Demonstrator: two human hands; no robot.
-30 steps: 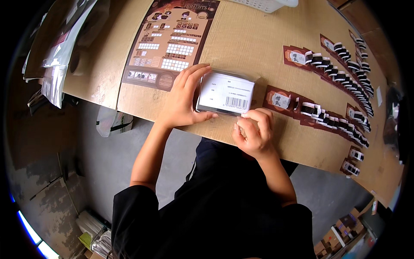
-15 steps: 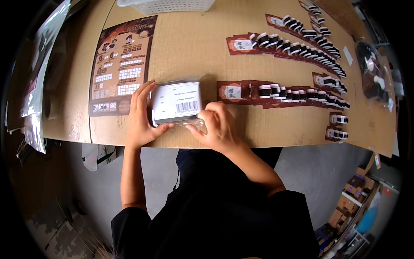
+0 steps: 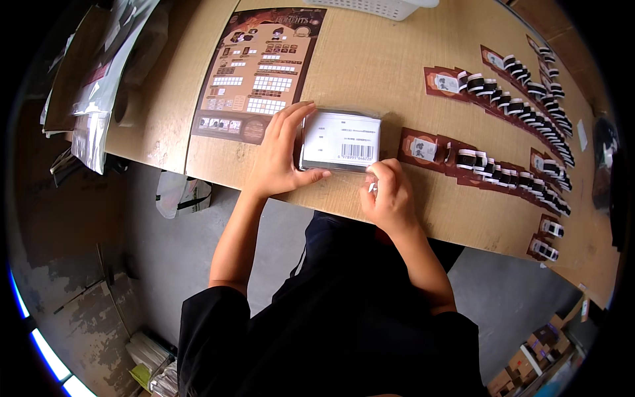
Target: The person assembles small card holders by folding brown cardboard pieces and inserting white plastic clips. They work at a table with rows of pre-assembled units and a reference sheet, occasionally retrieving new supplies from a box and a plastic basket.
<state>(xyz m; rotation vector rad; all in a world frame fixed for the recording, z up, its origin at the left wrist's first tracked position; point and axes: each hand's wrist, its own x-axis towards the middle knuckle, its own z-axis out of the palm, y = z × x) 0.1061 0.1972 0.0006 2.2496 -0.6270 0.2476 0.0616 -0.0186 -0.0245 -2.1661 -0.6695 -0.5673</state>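
Observation:
A flat dark box [image 3: 340, 140] with a white barcode label facing up lies near the table's front edge. Clear film wraps it and glints along its top and lower edges. My left hand [image 3: 281, 155] grips the box's left side, fingers at the upper left corner and thumb along the lower edge. At the lower right corner, my right hand [image 3: 391, 195] is closed in a pinch. A crumpled bit of clear plastic film [image 3: 373, 188] shows between its thumb and fingers.
A dark brown printed sheet [image 3: 258, 73] lies beyond my left hand. Overlapping rows of reddish-brown cards [image 3: 423, 149] with black-and-white banded bundles [image 3: 467, 159] spread to the right. A white plastic basket [image 3: 390, 8] stands at the far edge, and clear plastic bags [image 3: 109, 79] are at the left.
The view has turned, so the table appears tilted and shifted right. My right hand has closed more tightly, and the loose film by the box's lower right corner is now bunched in its fingers.

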